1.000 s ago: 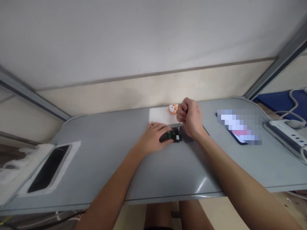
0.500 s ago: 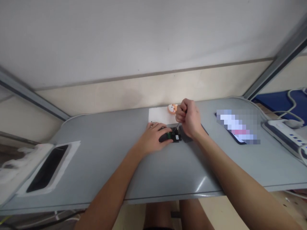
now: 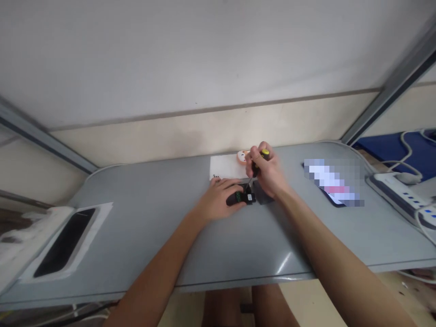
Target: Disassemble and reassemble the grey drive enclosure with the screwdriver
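On the grey desk lies a small black device [image 3: 249, 197] with a green circuit board showing. My left hand [image 3: 220, 198] is wrapped over its left side, thumb and fingers gripping it. A screwdriver [image 3: 265, 155] with a black and yellow handle is held in my right hand [image 3: 266, 169]. Its thin shaft slants down to the device, where the tip's exact contact is too small to make out. A dark flat piece [image 3: 263, 194] sits beneath my right wrist, partly hidden.
Behind the hands are a white sheet [image 3: 223, 167] with tiny dark bits and an orange-and-white animal-face item [image 3: 242, 157]. A phone [image 3: 330, 184] lies to the right, near a power strip [image 3: 403, 195]. At the left is a black phone-like slab [image 3: 66, 243] on white paper.
My right hand has turned at the wrist, so the screwdriver's handle and yellow end now show. My left hand stays on the device. The view has shifted slightly.
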The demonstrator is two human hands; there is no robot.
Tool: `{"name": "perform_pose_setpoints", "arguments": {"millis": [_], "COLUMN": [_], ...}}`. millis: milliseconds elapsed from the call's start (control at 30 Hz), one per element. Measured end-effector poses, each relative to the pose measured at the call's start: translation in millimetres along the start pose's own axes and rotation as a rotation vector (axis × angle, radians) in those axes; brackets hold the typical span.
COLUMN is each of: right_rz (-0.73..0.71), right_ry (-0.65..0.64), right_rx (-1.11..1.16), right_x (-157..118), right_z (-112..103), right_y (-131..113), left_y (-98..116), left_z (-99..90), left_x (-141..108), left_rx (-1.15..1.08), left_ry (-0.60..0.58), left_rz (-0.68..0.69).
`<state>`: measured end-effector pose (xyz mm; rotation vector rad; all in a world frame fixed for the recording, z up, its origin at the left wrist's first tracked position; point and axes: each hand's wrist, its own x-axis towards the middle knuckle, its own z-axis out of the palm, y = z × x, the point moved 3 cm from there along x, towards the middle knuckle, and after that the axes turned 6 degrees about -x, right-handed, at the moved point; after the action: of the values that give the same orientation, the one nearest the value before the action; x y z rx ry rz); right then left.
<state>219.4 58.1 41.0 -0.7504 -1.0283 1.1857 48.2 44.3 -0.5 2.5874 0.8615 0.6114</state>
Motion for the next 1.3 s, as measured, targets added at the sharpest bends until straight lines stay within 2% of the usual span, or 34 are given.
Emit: {"name": "perform_pose_setpoints", "arguments": {"millis": [100,233,300,467,567,733,967,1133,1300], "right_rz": [-0.002,0.070,0.058,-0.009,0.007,0.105,0.044,0.122,0.064], "right_ry": [0.040,-0.041,-0.070,-0.001,0.001,-0.082,0.015,-0.043,-0.022], "right_rx": [-0.001,0.071,0.085,-0.011,0.014,0.081,0.012,0.085,0.103], "right_x": [2.8,2.2,0.2,0.3,3.2,3.3,4.7,5.2,1.9], "right_z": [-0.7,2.4,2.9,-1.3,-2.7,-3.2,-5.7,-3.8,-4.7], "right_y": [1.5,-0.4,-2.0,-0.6,-0.9,-2.8,0.1,-2.1,-1.0], "left_y": [0.1,0.1,-0.4,-1.3,-1.2,-2.1,-5.4,-3.2,1.0], "left_z": [1.3,1.7,1.7,1.8,1.9,2.6,2.9,1.3,-2.2], "left_x": [0.6,0.7,0.0,-1.3,-1.1,-0.6,-0.9,-0.2,0.8], "left_rx": [-0.016,-0.028,-0.034,-0.040,-0.030,-0.029,-0.012,0.000,-0.008], "left_ry": [0.002,0.015,0.017,0.017,0.030,0.057,0.055,0.060,0.038], "left_rz": [-0.025,-0.029,-0.025,-0.046,-0.071,-0.028,-0.002,0.017,0.025]}}
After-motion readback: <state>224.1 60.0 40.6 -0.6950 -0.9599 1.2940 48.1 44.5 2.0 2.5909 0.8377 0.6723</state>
